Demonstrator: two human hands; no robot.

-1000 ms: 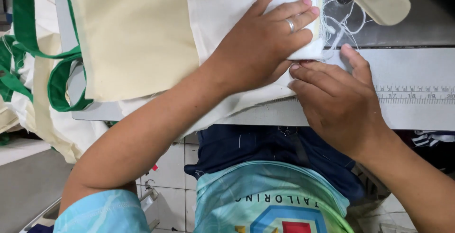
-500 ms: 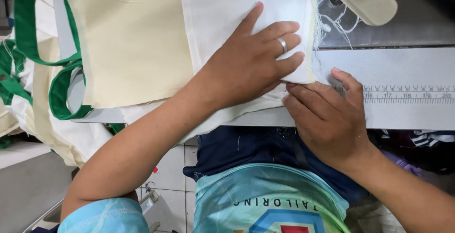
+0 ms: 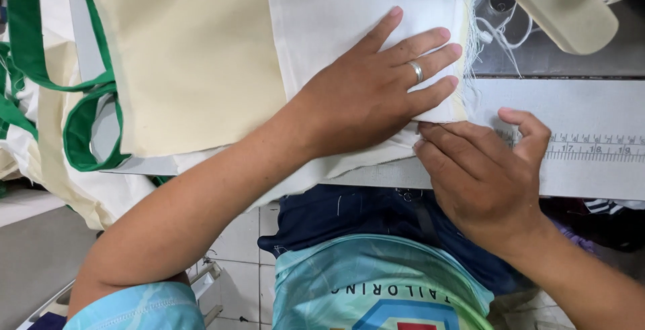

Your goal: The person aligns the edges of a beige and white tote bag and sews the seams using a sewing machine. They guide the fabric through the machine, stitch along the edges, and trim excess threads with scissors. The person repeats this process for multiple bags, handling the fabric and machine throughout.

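Bright, even light falls from above, with no harsh glare. The left hand [image 3: 373, 95] casts a soft, short shadow on the white cloth [image 3: 349, 14]. Focus is sharp at centre; the sewing machine head [image 3: 564, 8] at the top edge looks slightly soft.

Machine head [image 3: 568, 8] blocks right; table [image 3: 591, 102] bare below.

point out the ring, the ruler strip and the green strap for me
ring [image 3: 416, 71], head view, on the silver band around a finger of the left hand
ruler strip [image 3: 594, 149], head view, on its marked scale along the table edge
green strap [image 3: 84, 125], head view, on the loop's curved bend
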